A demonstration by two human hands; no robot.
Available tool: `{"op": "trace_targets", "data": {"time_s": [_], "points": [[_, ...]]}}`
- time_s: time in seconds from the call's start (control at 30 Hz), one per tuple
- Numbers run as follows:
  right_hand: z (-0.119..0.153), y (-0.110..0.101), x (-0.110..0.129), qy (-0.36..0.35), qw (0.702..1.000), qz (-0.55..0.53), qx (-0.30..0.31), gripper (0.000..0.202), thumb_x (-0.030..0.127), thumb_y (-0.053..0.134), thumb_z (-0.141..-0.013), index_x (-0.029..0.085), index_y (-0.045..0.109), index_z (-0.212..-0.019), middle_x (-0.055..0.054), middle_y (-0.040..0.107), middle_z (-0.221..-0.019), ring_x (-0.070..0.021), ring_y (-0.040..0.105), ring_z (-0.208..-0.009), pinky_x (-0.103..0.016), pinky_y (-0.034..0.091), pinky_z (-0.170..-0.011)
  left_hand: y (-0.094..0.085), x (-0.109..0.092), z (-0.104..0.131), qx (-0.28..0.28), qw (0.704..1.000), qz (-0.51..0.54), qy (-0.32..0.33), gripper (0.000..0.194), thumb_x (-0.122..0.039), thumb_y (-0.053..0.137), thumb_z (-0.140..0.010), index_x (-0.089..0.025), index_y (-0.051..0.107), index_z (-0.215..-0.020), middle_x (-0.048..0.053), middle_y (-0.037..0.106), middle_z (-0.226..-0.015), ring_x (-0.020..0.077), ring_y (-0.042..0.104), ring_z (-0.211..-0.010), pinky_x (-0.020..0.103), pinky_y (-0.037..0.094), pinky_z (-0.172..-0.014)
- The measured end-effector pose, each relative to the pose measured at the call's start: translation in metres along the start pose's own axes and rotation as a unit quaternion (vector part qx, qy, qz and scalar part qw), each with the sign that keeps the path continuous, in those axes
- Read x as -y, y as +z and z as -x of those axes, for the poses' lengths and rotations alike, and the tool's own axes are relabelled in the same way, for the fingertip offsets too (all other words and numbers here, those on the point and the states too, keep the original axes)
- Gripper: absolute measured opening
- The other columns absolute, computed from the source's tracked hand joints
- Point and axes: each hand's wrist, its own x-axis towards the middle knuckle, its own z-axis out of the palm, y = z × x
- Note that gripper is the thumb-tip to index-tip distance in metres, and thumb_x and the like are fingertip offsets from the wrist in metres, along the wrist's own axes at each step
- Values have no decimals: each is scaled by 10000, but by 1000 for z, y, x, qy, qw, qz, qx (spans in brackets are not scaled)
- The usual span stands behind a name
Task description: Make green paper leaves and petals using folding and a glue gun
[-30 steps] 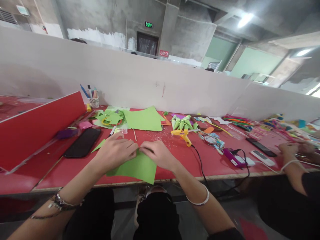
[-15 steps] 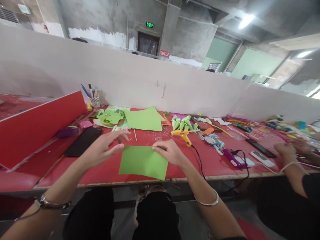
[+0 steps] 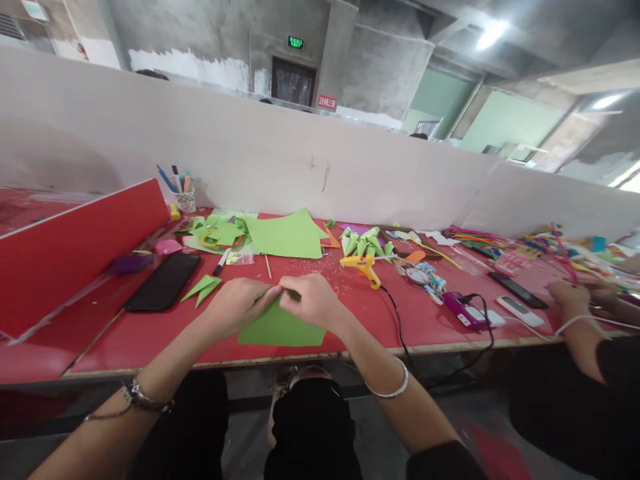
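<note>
A sheet of green paper [image 3: 283, 328] lies near the front edge of the red table, its far edge gripped by both hands. My left hand [image 3: 239, 303] pinches that edge at the left, and my right hand [image 3: 311, 301] pinches it close beside, the fingertips almost meeting. The pinched edge is mostly hidden under my fingers. Left of my hands are a folded green paper piece [image 3: 203, 288] and a black-and-white marker [image 3: 221, 262]. Beyond my right hand rests a yellow glue gun [image 3: 364, 268].
A black phone [image 3: 164, 281] and an upright red board [image 3: 85, 257] stand at the left. Green sheets [image 3: 287, 235], scraps and paper cones [image 3: 363, 241] lie along the back. A purple power strip [image 3: 465, 311] with cables sits rightward, near a co-worker's hands [image 3: 570, 297].
My left hand has moved right and down onto the paper's far edge and closed there. My right hand has shifted slightly left. The folded green piece and marker have come into sight.
</note>
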Motion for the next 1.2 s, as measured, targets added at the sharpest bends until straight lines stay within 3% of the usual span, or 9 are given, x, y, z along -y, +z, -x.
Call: {"op": "trace_targets", "data": {"time_s": [0.27,0.5,0.63,0.7,0.77,0.87,0.97,1.07,1.2], "points": [[11,2,-25,12,996,-78,-29,103,157,438,-689,170,475,-593,63,440,-516,-45,393,-484,-158,264,-519,-14,10,2,4,999,11,-51,452,-440,226,-861,-174,341,-514,-20,376,-465,98,329,-437,229,193,-463],[38,-5,-68,92,991,-41,-89,142,146,440,-694,166,482,-560,51,426,-496,-63,377,-469,-182,276,-493,-40,32,11,-4,998,-28,-58,404,-414,252,-850,-182,264,-519,-20,345,-464,98,310,-444,230,211,-474],[33,-9,-58,63,979,-99,-167,187,199,376,-811,165,554,-768,-22,581,-724,-118,526,-688,-219,386,-653,-41,22,5,32,997,-57,-32,426,-421,259,-846,-174,303,-502,-10,381,-466,97,312,-442,235,204,-467],[27,-10,-45,15,985,-115,-129,189,246,397,-837,179,547,-930,-47,594,-894,-135,531,-837,-244,389,-745,-38,14,0,44,998,-53,-12,456,-426,234,-856,-169,332,-492,-11,388,-462,95,317,-435,232,214,-460],[22,-10,-34,-24,994,-92,-47,181,288,438,-837,183,556,-926,-55,587,-938,-149,515,-883,-253,377,-761,-36,10,-5,42,998,-49,3,488,-420,212,-866,-163,394,-494,-6,415,-462,98,350,-435,228,240,-458],[20,-8,-27,-16,999,-30,19,245,305,392,-875,168,578,-793,-27,583,-735,-125,501,-694,-227,341,-644,-34,10,-8,-10,998,-48,43,449,-404,264,-873,-161,572,-654,17,577,-605,124,494,-560,224,332,-529],[19,-6,-26,26,998,18,48,283,332,389,-879,170,580,-747,8,538,-608,-97,438,-558,-210,256,-541,-31,7,-8,-88,984,-99,117,293,-360,365,-859,-208,610,-908,19,652,-866,149,565,-784,256,378,-702],[14,-5,-20,36,997,28,57,291,357,421,-862,170,573,-698,18,501,-557,-86,397,-512,-215,203,-508,-23,-4,-9,-89,960,-184,192,270,-280,362,-866,-205,615,-810,11,642,-754,148,560,-738,288,362,-739],[8,-7,-12,6,998,-30,49,295,329,411,-868,170,569,-675,24,485,-548,-78,379,-501,-208,216,-513,-17,-14,-10,-121,944,-233,202,295,-212,362,-847,-190,579,-648,0,575,-591,132,505,-615,287,344,-702]]}}
